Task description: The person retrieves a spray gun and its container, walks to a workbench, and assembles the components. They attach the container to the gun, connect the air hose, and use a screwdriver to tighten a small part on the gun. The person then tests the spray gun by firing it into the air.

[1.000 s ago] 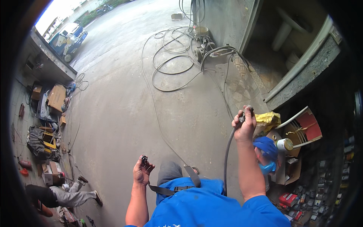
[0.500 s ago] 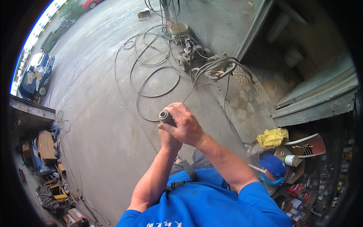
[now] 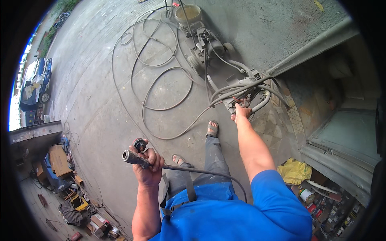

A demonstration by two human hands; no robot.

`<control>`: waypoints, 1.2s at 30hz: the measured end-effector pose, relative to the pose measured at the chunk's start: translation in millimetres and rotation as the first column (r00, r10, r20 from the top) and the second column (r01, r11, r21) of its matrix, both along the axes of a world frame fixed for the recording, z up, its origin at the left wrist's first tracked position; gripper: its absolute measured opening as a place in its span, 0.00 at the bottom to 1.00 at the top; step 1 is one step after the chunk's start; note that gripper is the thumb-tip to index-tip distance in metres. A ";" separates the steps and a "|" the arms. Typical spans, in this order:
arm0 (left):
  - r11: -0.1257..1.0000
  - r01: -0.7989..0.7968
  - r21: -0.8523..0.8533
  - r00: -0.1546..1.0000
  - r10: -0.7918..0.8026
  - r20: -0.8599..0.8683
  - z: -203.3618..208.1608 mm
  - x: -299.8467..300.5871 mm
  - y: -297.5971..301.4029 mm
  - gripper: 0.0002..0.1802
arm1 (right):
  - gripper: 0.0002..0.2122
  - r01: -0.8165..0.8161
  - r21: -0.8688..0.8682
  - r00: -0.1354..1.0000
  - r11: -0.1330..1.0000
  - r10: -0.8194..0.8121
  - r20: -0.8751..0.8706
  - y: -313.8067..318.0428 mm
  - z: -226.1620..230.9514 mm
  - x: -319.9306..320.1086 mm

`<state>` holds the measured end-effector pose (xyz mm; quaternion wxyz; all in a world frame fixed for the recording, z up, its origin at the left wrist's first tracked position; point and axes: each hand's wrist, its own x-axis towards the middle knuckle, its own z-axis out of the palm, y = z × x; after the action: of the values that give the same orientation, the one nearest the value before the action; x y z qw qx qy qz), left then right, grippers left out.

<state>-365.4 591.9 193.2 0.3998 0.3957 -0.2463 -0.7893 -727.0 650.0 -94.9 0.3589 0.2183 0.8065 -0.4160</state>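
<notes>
My left hand (image 3: pixel 147 166) is closed around a dark hose end with a round metal fitting (image 3: pixel 132 157), its open mouth pointing left. A black ridged knob (image 3: pixel 140 144) shows just above the fitting by my fingers. From this hand the dark hose (image 3: pixel 205 172) runs right across my lap and bends down. My right arm is stretched forward, and my right hand (image 3: pixel 242 113) is closed at the near end of a dusty wheeled machine (image 3: pixel 211 50). Exactly which part the fingers grip there is hidden. Thick grey hoses (image 3: pixel 245 87) lie looped over the machine's handle end.
A long hose (image 3: pixel 169 106) lies coiled on the concrete floor ahead. A bucket (image 3: pixel 187 14) stands behind the machine. Cartons (image 3: pixel 60 160) and clutter line the left. On the right are a yellow bag (image 3: pixel 294 170), a can (image 3: pixel 306 195) and a doorway. A blue vehicle (image 3: pixel 37 86) is parked far left.
My hands were together on the fitting; now they are apart. The left has moved left and lower with the hose end, and the right has reached forward to the machine.
</notes>
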 end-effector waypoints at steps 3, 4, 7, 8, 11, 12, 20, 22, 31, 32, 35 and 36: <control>0.999 0.032 -0.037 0.999 -0.031 0.013 6.8 -7.2 -30.6 0.32 | 0.27 0.203 -0.003 0.979 0.979 -0.203 -0.029 -22.2 -3.2 1.5; 0.998 0.039 -0.049 0.999 -0.039 0.012 7.7 -9.5 -38.7 0.32 | 0.24 0.287 0.000 0.958 0.958 -0.287 0.000 -28.1 -3.2 -1.8; 0.995 0.074 -0.059 0.997 -0.075 -0.012 10.8 -14.7 -56.7 0.29 | 0.15 0.259 -0.041 0.962 0.965 -0.261 -0.078 -24.9 6.4 -8.1; 0.996 0.080 -0.051 0.995 -0.083 -0.064 11.6 -16.7 -61.3 0.29 | 0.08 0.269 -0.094 0.958 0.959 -0.276 -0.077 -18.1 15.5 -7.9; 0.996 0.091 0.022 0.993 -0.089 -0.080 14.3 -18.9 -72.2 0.29 | 0.07 0.242 -0.296 0.966 0.924 -0.202 0.160 45.7 75.4 18.9; 0.994 0.069 0.082 0.997 -0.066 -0.038 15.5 -18.0 -75.8 0.30 | 0.13 0.119 -0.347 0.990 0.930 -0.140 -0.035 71.2 101.9 51.7; 0.892 0.445 -0.081 0.894 -0.436 0.102 44.8 25.3 -107.7 0.27 | 0.27 -0.470 -0.761 0.878 0.447 0.328 -0.349 61.8 287.8 119.5; 0.878 0.465 -0.115 0.885 -0.457 0.093 53.9 34.1 -106.5 0.26 | 0.28 -0.627 -0.735 0.778 0.258 0.269 -0.568 26.5 334.6 130.1; 0.921 0.344 -0.186 0.939 -0.339 0.055 73.0 56.8 -82.0 0.22 | 0.10 -0.213 -0.909 0.814 -0.359 0.448 -0.368 -115.6 472.5 233.2; 0.913 0.346 -0.214 0.937 -0.346 0.041 77.0 61.2 -79.1 0.22 | 0.11 -0.268 -0.881 0.800 -0.391 0.419 -0.429 -125.7 474.2 246.2; 0.904 0.305 -0.299 0.952 -0.288 0.098 90.2 68.6 -68.9 0.23 | 0.19 -0.166 -0.906 0.798 -0.389 0.486 -0.355 -135.4 472.9 281.1; 0.900 0.275 -0.339 0.961 -0.263 0.082 94.2 69.9 -67.1 0.23 | 0.21 -0.161 -0.898 0.772 -0.409 0.516 -0.373 -136.2 471.2 288.9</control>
<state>-295.4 524.8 287.4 0.3464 0.2945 -0.4404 -0.7742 -438.1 513.8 376.3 0.5848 -0.3717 0.1342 -0.7084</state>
